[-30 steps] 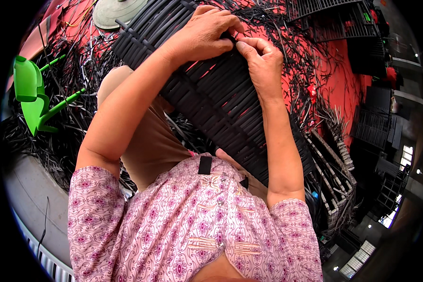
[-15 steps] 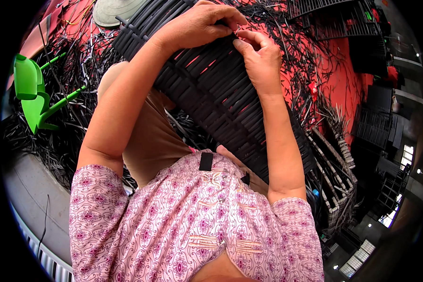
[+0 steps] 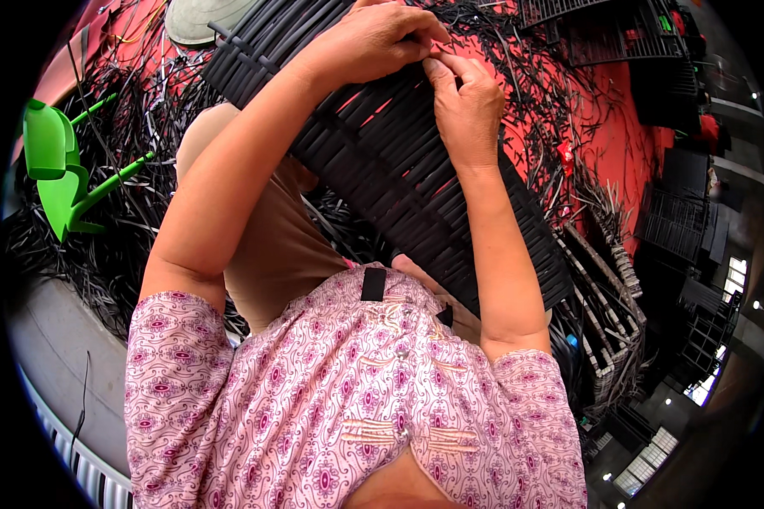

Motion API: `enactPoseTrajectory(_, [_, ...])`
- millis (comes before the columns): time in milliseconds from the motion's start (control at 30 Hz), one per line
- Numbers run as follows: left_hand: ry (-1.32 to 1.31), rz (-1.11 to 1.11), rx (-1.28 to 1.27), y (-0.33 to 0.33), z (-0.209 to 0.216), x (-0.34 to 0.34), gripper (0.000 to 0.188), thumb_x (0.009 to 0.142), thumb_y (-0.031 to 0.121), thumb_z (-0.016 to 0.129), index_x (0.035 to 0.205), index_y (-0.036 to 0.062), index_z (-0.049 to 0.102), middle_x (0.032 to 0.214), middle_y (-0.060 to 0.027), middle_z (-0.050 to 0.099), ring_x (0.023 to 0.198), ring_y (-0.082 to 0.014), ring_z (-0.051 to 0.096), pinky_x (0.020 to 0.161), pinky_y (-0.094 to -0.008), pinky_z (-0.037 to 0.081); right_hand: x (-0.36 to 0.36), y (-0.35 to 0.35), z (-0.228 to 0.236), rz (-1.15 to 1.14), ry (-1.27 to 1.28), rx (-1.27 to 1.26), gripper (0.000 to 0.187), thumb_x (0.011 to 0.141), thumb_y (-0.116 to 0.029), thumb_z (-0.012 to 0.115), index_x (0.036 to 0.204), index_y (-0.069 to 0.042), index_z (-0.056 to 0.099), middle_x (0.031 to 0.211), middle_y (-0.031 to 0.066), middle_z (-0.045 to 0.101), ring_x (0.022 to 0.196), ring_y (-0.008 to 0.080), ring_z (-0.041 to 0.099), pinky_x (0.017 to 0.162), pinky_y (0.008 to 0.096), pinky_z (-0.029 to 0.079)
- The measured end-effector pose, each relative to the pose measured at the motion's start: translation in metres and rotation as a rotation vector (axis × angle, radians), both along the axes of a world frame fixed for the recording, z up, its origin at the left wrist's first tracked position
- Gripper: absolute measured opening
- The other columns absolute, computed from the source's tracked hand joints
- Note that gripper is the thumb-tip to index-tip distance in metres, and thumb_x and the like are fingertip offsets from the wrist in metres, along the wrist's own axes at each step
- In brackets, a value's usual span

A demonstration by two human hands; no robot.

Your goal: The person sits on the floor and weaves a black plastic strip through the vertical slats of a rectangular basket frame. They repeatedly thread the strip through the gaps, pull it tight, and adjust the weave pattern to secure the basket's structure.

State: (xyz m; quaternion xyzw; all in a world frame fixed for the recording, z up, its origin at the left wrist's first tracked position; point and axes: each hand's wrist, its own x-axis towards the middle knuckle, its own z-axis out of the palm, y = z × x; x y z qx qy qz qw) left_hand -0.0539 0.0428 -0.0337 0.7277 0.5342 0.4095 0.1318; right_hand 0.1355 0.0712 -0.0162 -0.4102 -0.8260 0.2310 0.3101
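Observation:
A black woven panel [image 3: 373,170] of flat strips lies slanted across my lap, with red showing through gaps in the weave. Over its far edge my left hand [image 3: 373,44] is bent, fingertips pinched together near the right hand's. My right hand [image 3: 469,106] is closed too, thumb against forefinger, its tips almost touching the left's. Whatever lies between the fingers is too small to make out.
Loose black strips [image 3: 102,212] are heaped at the left around a green plastic dustpan [image 3: 51,140]. Red sheeting [image 3: 603,127] covers the floor. A grey round object [image 3: 199,21] sits at the far left, and a bundle of woven frames [image 3: 607,314] at the right.
My left forearm has moved slightly to the right, and my right hand has shifted a little left. The panel has shifted slightly. Both hands stay pinched close together.

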Motion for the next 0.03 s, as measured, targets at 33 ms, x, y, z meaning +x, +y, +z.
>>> enactPoseTrajectory(33, [0.02,-0.003,-0.011,0.0,-0.0003,-0.0014,0.02,0.091,0.021,0.072,0.11,0.0128,0.073,0.104,-0.0036,0.076,0.103,-0.0217,0.07,0.094,-0.0392,0.042,0.0016,-0.0021,0.003,0.001,-0.031,-0.004,0.023,0.097,-0.027,0.071,0.108,-0.009,0.079,0.096,0.018,0.073,0.089,0.0366,0.072,0.076,0.0455,0.055])
